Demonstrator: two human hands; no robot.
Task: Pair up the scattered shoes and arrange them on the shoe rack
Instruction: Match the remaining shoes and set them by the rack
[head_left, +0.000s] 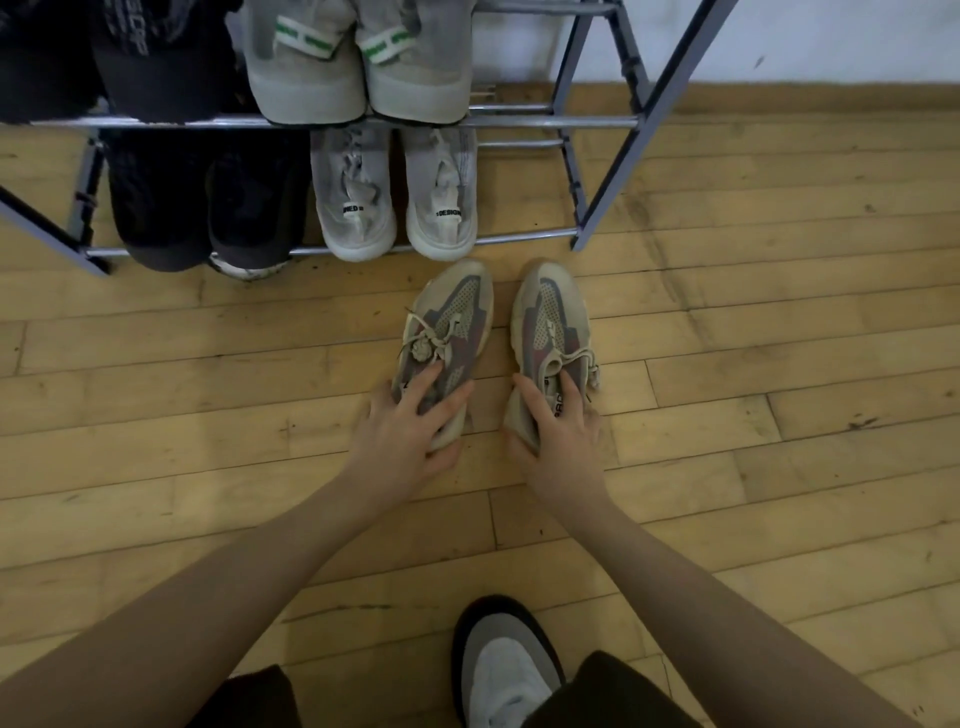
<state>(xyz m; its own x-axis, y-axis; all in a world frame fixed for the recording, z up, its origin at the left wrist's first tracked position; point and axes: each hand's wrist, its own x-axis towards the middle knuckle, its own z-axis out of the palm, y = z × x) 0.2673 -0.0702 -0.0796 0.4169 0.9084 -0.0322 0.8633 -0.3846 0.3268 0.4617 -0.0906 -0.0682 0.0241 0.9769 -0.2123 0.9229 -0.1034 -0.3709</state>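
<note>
Two beige sneakers with grey and maroon mesh lie side by side on the wooden floor, toes toward the shoe rack (519, 122). My left hand (410, 421) grips the heel end of the left sneaker (457, 312), fingers over its top and thumb under the heel. My right hand (556, 426) grips the heel end of the right sneaker (548, 312) the same way. On the rack's lower shelf stand a black pair (208, 202) and a white pair (395, 208); the upper shelf holds a grey pair with green straps (358, 67) and dark shoes (156, 57).
The rack's right part has bare rails on both shelves (524, 239). A white wall (831, 36) rises behind the rack. My own foot in a grey and black shoe (504, 670) rests on the floor near the bottom edge.
</note>
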